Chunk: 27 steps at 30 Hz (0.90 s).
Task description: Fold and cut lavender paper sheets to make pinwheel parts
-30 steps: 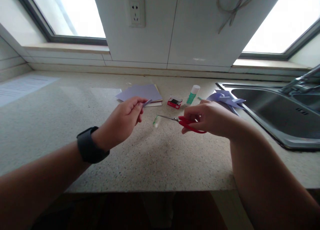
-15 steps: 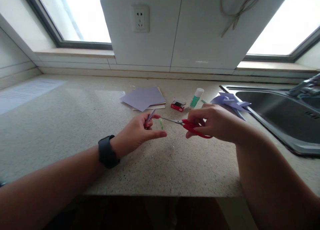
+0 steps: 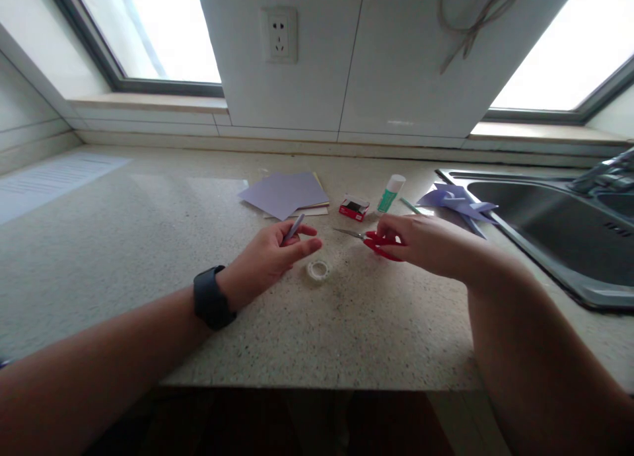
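My left hand keeps a thin purple paper stick pinched in its curled fingers, the stick's end poking up above them. Its thumb and forefinger point right, and the strap of a dark watch circles the wrist. Just below the fingertips is a small, pale, clear tape roll, seemingly flat on the counter. Red-handled scissors are in my right hand, their blades together and pointing left towards my left fingertips, with a gap between.
Purple paper sheets lie stacked on the counter. Behind the scissors are a red and black small box, a glue stick and a green stick. A purple paper pinwheel rests beside the sink.
The tape roll, a greenish narrow shape near my left fingertips before, now shows as a ring lower down. The scissors have drawn back right, and my left thumb has moved closer to the forefinger.
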Each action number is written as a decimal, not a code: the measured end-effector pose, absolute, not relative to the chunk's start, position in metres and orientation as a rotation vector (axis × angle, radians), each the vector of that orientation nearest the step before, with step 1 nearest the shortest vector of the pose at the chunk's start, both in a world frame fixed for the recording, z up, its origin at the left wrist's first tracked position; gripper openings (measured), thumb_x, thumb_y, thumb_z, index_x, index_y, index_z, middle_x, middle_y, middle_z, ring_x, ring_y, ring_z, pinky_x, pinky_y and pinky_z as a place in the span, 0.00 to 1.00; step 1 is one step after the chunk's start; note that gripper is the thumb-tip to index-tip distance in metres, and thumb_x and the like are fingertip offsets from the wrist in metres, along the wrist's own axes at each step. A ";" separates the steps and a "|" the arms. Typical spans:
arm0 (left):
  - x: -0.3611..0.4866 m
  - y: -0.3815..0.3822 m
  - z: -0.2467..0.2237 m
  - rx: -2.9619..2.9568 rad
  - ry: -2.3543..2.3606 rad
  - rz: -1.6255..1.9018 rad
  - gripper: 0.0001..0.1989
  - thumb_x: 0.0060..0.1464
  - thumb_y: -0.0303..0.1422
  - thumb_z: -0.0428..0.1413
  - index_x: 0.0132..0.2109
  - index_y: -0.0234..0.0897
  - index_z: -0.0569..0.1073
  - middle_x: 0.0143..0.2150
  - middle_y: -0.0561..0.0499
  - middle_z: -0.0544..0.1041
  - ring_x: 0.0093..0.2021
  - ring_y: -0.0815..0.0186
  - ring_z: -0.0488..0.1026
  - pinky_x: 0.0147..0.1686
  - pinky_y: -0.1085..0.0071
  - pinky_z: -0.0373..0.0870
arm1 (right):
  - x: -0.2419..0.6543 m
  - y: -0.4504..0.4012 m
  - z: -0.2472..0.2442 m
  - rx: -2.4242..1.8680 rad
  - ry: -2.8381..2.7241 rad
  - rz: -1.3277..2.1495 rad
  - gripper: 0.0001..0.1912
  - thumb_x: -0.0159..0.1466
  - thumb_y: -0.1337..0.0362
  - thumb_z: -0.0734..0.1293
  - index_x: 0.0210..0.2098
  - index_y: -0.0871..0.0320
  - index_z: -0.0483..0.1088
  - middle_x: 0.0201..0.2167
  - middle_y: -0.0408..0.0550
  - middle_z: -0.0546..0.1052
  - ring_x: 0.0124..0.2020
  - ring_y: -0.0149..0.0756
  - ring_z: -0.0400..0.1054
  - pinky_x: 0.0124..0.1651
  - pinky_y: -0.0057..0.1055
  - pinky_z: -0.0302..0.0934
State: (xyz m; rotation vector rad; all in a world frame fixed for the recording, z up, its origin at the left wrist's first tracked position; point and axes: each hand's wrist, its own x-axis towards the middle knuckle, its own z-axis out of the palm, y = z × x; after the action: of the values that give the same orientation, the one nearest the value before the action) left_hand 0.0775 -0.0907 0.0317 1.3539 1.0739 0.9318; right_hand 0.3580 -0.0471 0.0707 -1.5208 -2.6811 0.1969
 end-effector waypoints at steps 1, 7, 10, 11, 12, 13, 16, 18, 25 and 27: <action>0.078 -0.091 0.032 1.289 1.037 0.967 0.23 0.55 0.47 0.62 0.48 0.34 0.72 0.25 0.61 0.58 0.22 0.74 0.51 0.22 0.74 0.48 | 0.358 -0.047 0.069 -1.552 -2.694 0.191 0.15 0.64 0.50 0.66 0.38 0.56 0.71 0.28 0.47 0.76 0.24 0.34 0.65 0.27 0.31 0.50; 0.080 -0.093 0.030 1.137 0.951 1.080 0.18 0.62 0.44 0.54 0.47 0.32 0.74 0.23 0.58 0.59 0.24 0.72 0.55 0.23 0.75 0.50 | 0.349 -0.051 0.071 -1.639 -2.679 0.049 0.11 0.64 0.55 0.64 0.37 0.55 0.72 0.31 0.50 0.77 0.29 0.39 0.69 0.30 0.35 0.55; 0.081 -0.094 0.029 1.117 0.963 1.098 0.14 0.61 0.37 0.54 0.48 0.32 0.73 0.23 0.58 0.60 0.23 0.72 0.55 0.23 0.75 0.50 | 0.337 -0.055 0.071 -1.375 -2.664 0.106 0.16 0.63 0.60 0.66 0.49 0.55 0.72 0.43 0.52 0.78 0.37 0.42 0.72 0.38 0.38 0.62; 0.082 -0.094 0.028 1.121 0.974 1.095 0.13 0.60 0.35 0.54 0.48 0.32 0.73 0.23 0.58 0.60 0.23 0.72 0.55 0.23 0.74 0.50 | 0.332 -0.057 0.070 -1.201 -2.697 0.208 0.20 0.62 0.62 0.67 0.53 0.54 0.71 0.49 0.53 0.77 0.44 0.44 0.72 0.45 0.39 0.64; 0.082 -0.094 0.028 1.130 0.987 1.093 0.13 0.59 0.34 0.53 0.49 0.32 0.72 0.22 0.58 0.61 0.23 0.72 0.55 0.23 0.74 0.50 | 0.326 -0.059 0.068 -1.006 -2.751 0.331 0.24 0.61 0.65 0.68 0.57 0.54 0.69 0.53 0.52 0.75 0.51 0.44 0.70 0.52 0.40 0.63; 0.083 -0.094 0.028 1.140 0.996 1.090 0.14 0.59 0.34 0.53 0.49 0.32 0.72 0.22 0.59 0.61 0.22 0.72 0.55 0.23 0.74 0.50 | 0.321 -0.060 0.066 -0.856 -2.788 0.450 0.28 0.61 0.68 0.67 0.61 0.53 0.66 0.57 0.51 0.73 0.56 0.44 0.67 0.57 0.40 0.61; 0.084 -0.095 0.029 1.151 1.007 1.093 0.14 0.58 0.33 0.53 0.49 0.32 0.72 0.22 0.59 0.62 0.23 0.71 0.56 0.24 0.74 0.51 | 0.305 -0.065 0.061 -0.624 -2.840 0.630 0.35 0.58 0.73 0.66 0.64 0.50 0.62 0.60 0.48 0.71 0.62 0.42 0.62 0.63 0.40 0.57; 0.085 -0.095 0.028 1.133 1.008 1.099 0.14 0.57 0.32 0.52 0.50 0.33 0.72 0.22 0.59 0.61 0.23 0.71 0.56 0.24 0.74 0.52 | 0.299 -0.066 0.059 -0.592 -2.880 0.678 0.35 0.58 0.75 0.66 0.63 0.50 0.64 0.57 0.48 0.74 0.60 0.42 0.63 0.62 0.40 0.58; 0.084 -0.093 0.026 1.036 0.978 1.152 0.15 0.55 0.30 0.52 0.49 0.33 0.73 0.23 0.58 0.61 0.23 0.71 0.57 0.22 0.75 0.51 | 0.311 -0.046 0.049 -0.880 -2.599 0.528 0.25 0.60 0.65 0.71 0.57 0.54 0.69 0.49 0.51 0.77 0.47 0.41 0.70 0.51 0.38 0.64; 0.084 -0.093 0.026 1.008 0.953 1.154 0.15 0.54 0.29 0.52 0.49 0.32 0.73 0.24 0.58 0.60 0.24 0.71 0.57 0.22 0.75 0.50 | 0.319 -0.036 0.043 -1.098 -2.387 0.394 0.21 0.61 0.63 0.70 0.54 0.58 0.69 0.46 0.53 0.78 0.41 0.40 0.71 0.45 0.37 0.65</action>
State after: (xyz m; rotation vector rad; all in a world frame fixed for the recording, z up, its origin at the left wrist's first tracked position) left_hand 0.0843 -0.0930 0.0255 1.0075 0.9529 1.1539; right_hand 0.3186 -0.0361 0.0428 -1.0981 -2.3872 0.3945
